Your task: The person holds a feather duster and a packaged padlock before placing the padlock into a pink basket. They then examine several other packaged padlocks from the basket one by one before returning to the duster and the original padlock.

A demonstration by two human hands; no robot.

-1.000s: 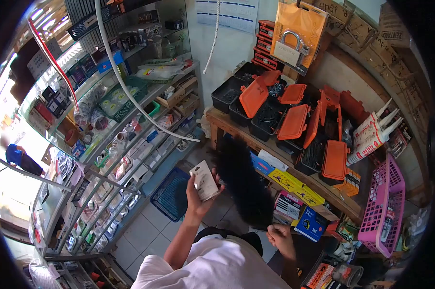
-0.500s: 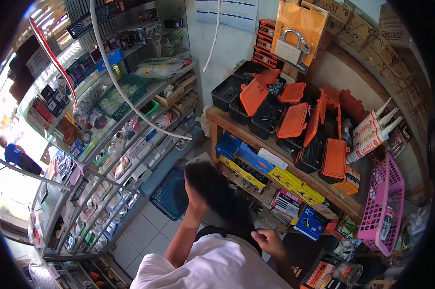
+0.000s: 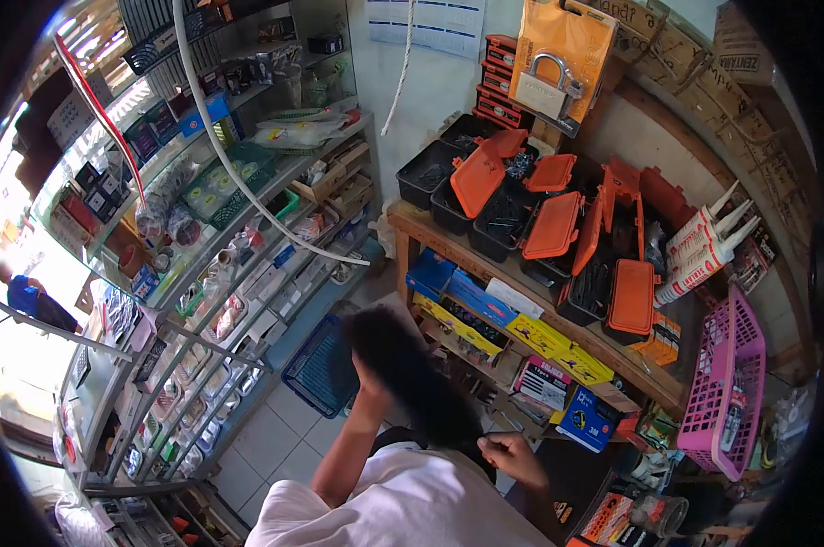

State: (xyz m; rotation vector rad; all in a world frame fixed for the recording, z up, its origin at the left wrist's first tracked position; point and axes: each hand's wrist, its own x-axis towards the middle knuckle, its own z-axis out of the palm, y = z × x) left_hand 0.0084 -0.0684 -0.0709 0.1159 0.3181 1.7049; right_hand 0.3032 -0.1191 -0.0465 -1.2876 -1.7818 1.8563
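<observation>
A long black duster (image 3: 414, 376) with a soft, fuzzy outline lies slantwise in front of my body. My left hand (image 3: 368, 379) is at its far end, pressed against the side, and most of its fingers are hidden behind the black surface. At the near end, my right hand (image 3: 514, 456) is closed, thumb on top, around what looks like the duster's end. The grip itself is partly hidden.
A wooden shelf (image 3: 530, 292) on the right bears black bins with orange lids (image 3: 551, 226). A blue basket (image 3: 321, 369) stands on the tiled floor. Glass display shelves (image 3: 202, 301) line the left, and a pink basket (image 3: 724, 392) hangs at the right.
The duster's far end has shifted slightly left and down, and the duster looks less blurred. My left hand sits further behind it; my right hand has barely moved.
</observation>
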